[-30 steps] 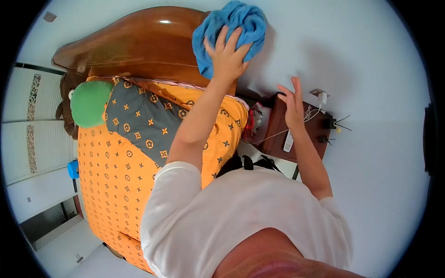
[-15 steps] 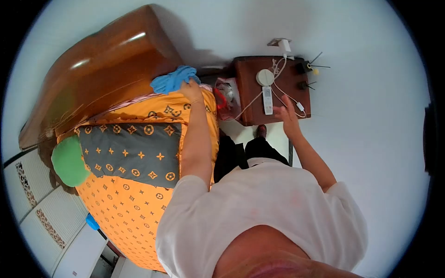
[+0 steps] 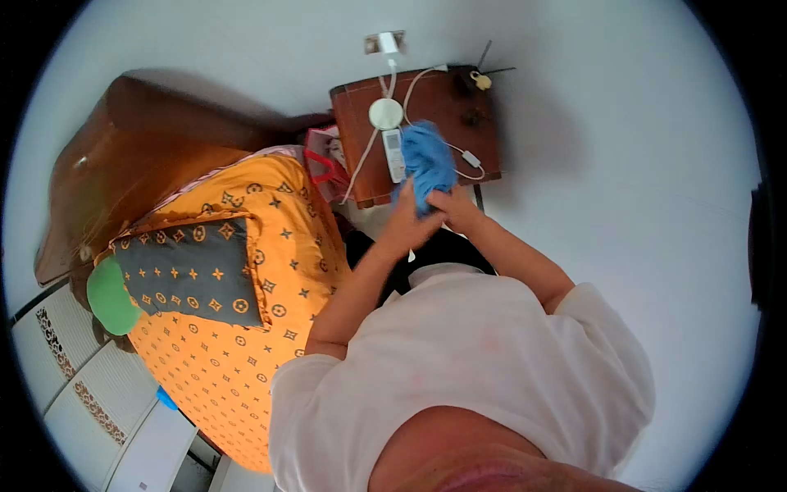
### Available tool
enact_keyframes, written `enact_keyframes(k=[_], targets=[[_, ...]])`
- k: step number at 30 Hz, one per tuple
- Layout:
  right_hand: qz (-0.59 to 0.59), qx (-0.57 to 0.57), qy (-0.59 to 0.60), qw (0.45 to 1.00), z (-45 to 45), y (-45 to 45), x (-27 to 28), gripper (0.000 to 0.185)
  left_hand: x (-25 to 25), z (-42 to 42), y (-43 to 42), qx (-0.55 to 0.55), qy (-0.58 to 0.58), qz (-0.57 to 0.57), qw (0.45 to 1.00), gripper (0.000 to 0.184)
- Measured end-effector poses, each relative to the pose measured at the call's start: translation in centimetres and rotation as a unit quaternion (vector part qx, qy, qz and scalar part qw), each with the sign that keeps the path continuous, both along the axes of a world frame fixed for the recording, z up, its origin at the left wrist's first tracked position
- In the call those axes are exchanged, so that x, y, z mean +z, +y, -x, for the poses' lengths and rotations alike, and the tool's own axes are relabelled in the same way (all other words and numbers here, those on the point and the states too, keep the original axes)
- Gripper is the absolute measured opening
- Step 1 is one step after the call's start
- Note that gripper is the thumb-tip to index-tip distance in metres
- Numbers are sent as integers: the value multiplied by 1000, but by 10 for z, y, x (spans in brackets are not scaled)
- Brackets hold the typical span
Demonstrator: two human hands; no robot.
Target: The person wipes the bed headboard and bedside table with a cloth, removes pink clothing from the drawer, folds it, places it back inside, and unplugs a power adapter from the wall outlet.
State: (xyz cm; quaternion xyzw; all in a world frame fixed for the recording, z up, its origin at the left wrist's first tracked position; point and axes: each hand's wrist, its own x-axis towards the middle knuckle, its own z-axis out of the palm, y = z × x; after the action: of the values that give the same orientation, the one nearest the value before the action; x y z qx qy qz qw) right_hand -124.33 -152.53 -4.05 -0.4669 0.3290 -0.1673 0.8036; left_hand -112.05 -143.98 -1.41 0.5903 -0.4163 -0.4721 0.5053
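Note:
A crumpled blue cloth (image 3: 429, 156) is held up before my body, over the front of the nightstand. My left hand (image 3: 407, 224) grips its lower end from the left. Against the lower right of the same cloth, my right hand (image 3: 457, 208) is closed on it. The two hands are close together, and their fingers are partly hidden by the cloth and blur. Just left of the cloth lies a white remote control (image 3: 394, 156) on the brown nightstand (image 3: 365, 184).
A round white device (image 3: 385, 114), cables and a black object with antennas (image 3: 473, 80) sit on the nightstand. A red-edged bag (image 3: 325, 164) stands between it and the bed (image 3: 283, 238). A grey patterned pillow (image 3: 188, 271) and a green round object (image 3: 112, 295) are further left.
The blue cloth has moved right, from the headboard side of the bed to in front of the nightstand. My right hand, earlier free with fingers apart, now grips it too. The view has shifted.

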Motion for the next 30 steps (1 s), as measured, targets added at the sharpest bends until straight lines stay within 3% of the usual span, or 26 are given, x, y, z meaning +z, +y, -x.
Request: enact_keyframes(k=[1,2,4,5,7,9,11,13,17,19,21,23,25,26,27,29,30], targets=[[-89,-13,19,996,25,1,-6,60,-12,27,-4,-28,-27,69,997,53],[-93,-15,19,995,48,3,-10,60,-21,46,-5,-32,-27,65,997,53],[-246,-107,-19,963,92,7,-16,46,-34,76,-5,-170,-192,-3,967,58],[-252,-107,-18,962,114,14,-21,46,-32,87,-5,-171,-191,-10,966,58],[-349,-190,-22,918,149,26,-34,43,-21,102,-7,-354,-206,-26,912,54],[-359,-234,0,904,168,38,-41,42,-13,107,-7,-361,-163,-37,918,46],[-373,-272,29,887,183,46,-48,41,-26,111,-3,-323,-44,-25,945,37],[-361,-339,10,869,193,49,-59,41,-47,107,0,-277,-47,0,960,34],[-315,-354,20,881,193,50,-70,42,-112,76,7,-155,-86,-102,979,33],[-325,-308,46,893,187,48,-81,40,-137,56,13,-52,15,-278,959,40],[-219,-179,173,943,169,45,-95,38,-145,49,22,-16,83,-258,963,47],[-194,-149,183,952,142,47,-117,37,-150,48,34,21,149,-234,961,55],[-139,-38,131,981,100,45,-125,36,-157,49,48,20,224,-165,960,70],[-83,58,148,984,80,44,-128,35,-176,53,56,29,198,-105,974,76],[-26,151,164,974,61,44,-136,35,-183,51,63,32,196,-103,975,76],[149,257,83,951,26,36,-170,37,-199,41,78,204,367,-117,900,64],[158,260,80,949,9,20,-176,37,-217,32,83,205,365,-107,902,64]])
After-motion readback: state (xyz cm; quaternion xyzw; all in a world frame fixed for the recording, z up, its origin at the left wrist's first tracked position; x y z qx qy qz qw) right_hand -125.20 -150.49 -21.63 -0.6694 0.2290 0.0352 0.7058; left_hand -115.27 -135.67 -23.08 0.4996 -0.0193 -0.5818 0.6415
